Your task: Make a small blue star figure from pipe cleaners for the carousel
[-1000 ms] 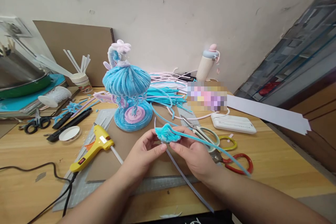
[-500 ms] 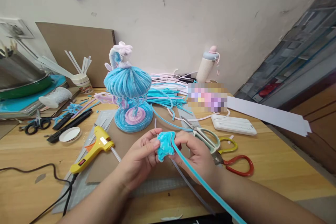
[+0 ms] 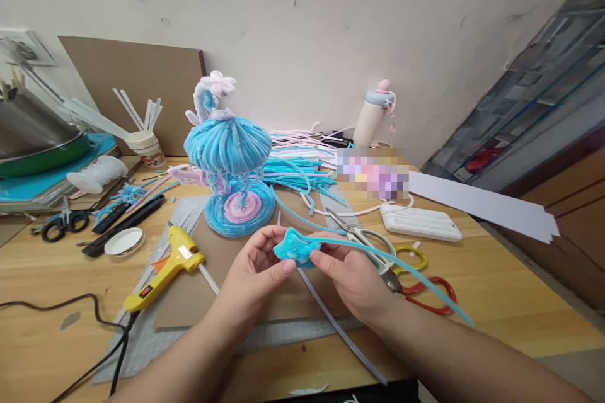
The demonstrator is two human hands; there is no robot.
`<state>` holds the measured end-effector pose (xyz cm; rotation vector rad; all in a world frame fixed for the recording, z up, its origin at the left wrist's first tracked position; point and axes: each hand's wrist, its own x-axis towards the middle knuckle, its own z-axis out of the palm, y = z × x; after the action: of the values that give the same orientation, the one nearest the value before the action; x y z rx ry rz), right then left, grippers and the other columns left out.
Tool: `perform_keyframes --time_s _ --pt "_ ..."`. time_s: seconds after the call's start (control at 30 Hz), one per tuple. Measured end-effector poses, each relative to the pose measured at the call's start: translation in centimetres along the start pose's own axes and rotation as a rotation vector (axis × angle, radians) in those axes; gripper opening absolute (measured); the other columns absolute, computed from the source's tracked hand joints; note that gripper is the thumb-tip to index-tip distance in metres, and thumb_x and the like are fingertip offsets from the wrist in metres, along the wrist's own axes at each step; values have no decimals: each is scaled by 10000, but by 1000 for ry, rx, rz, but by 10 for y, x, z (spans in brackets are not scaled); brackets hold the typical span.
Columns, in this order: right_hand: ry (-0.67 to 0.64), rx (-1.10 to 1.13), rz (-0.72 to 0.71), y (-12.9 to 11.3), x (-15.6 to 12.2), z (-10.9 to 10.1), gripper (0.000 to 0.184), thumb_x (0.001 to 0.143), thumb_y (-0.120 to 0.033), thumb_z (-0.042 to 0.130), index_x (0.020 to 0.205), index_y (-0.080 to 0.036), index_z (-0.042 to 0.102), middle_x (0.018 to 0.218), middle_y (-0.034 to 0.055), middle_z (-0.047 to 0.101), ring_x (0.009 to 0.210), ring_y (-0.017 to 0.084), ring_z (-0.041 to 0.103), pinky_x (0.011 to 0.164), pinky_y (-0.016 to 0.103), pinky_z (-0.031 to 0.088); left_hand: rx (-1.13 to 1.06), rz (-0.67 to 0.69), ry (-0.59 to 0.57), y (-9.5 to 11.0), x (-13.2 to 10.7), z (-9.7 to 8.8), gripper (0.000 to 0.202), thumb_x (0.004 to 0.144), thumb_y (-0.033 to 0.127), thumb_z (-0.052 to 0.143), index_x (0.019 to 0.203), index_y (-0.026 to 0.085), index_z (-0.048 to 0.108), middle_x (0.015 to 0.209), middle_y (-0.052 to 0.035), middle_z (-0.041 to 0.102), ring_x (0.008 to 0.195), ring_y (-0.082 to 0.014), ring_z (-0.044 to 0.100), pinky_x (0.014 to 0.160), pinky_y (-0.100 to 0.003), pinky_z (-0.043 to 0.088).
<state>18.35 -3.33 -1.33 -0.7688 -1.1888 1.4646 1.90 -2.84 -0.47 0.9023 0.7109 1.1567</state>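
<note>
Both my hands hold a small coiled piece of blue fuzzy pipe cleaner [image 3: 293, 247] above the brown cardboard sheet [image 3: 222, 277]. My left hand [image 3: 258, 271] pinches its left side with thumb and fingers. My right hand [image 3: 352, 277] pinches its right side, and the pipe cleaner's long loose tail [image 3: 416, 286] runs off to the right over my wrist. Behind them stands a blue and pink pipe-cleaner mushroom-shaped figure [image 3: 229, 157] on a round coiled base.
A yellow glue gun [image 3: 165, 267] with a black cord lies left of my hands. Scissors [image 3: 378, 252] with yellow and red handles lie to the right. A heap of blue, pink and white pipe cleaners [image 3: 297, 164], a white case [image 3: 420, 221], a bottle [image 3: 371, 116] and black tools [image 3: 118, 220] lie around the wooden table.
The coiled piece stood upright between my hands half a second ago; now it lies flatter and higher, and its tail has swung from pointing down toward me back out to the right.
</note>
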Motion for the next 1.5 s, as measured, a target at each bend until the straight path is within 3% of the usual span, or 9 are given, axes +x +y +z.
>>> perform_keyframes --time_s 0.13,0.4,0.63,0.87,1.03,1.2,1.3,1.37,1.5 --pt "-6 39 78 2 0 -1 177 779 -354 694 858 -196 676 824 26 684 830 176 612 838 331 480 97 -7 47 3 -1 -2 254 751 275 745 991 203 705 974 -34 688 890 -151 580 796 -227 449" --pt "-42 16 30 3 0 -3 33 817 -231 635 824 -207 656 802 -6 618 784 129 558 775 247 457 13 -167 96 6 -1 -3 197 757 334 718 803 143 708 734 -31 669 718 -138 565 698 -238 436" --pt "-32 39 101 6 -2 -4 88 827 -274 623 859 -195 644 784 9 643 760 150 577 758 292 472 25 -211 76 8 -1 -2 195 741 335 735 793 152 693 728 -19 658 673 -121 546 647 -231 417" --pt "7 -188 -22 -2 -1 0 107 831 -304 622 846 -199 603 831 14 605 810 156 554 823 311 451 22 -107 36 8 -2 0 203 684 246 791 855 194 694 809 9 671 790 -125 562 768 -221 412" --pt "-33 -161 33 -3 -2 5 174 813 -346 646 891 -220 555 848 10 608 839 163 569 826 313 457 13 -100 98 4 -3 3 218 663 216 803 855 195 701 790 5 693 745 -130 582 752 -241 419" --pt "-33 -353 105 -1 -4 3 210 852 -408 586 889 -208 530 793 7 587 725 144 553 635 262 453 38 -55 215 3 -3 3 252 629 205 821 845 187 692 751 1 696 699 -136 588 708 -248 433" --pt "-116 -736 5 -8 -8 -1 359 915 -375 490 608 -192 447 563 -29 436 531 107 410 496 247 331 74 30 266 3 -3 1 233 654 199 806 850 202 680 734 26 678 679 -109 560 678 -214 425" --pt "-180 -875 -186 -16 -12 -3 432 927 -303 465 522 -191 363 502 -36 362 486 101 355 483 265 284 109 43 261 2 -3 -1 216 679 201 790 859 208 671 738 32 671 673 -100 549 672 -205 426" --pt "10 -924 -588 -25 -15 -3 95 864 -159 531 782 -189 569 752 37 601 738 166 551 689 311 424 156 -55 163 0 -3 -2 207 691 211 782 858 191 661 751 15 664 681 -110 555 670 -218 436"
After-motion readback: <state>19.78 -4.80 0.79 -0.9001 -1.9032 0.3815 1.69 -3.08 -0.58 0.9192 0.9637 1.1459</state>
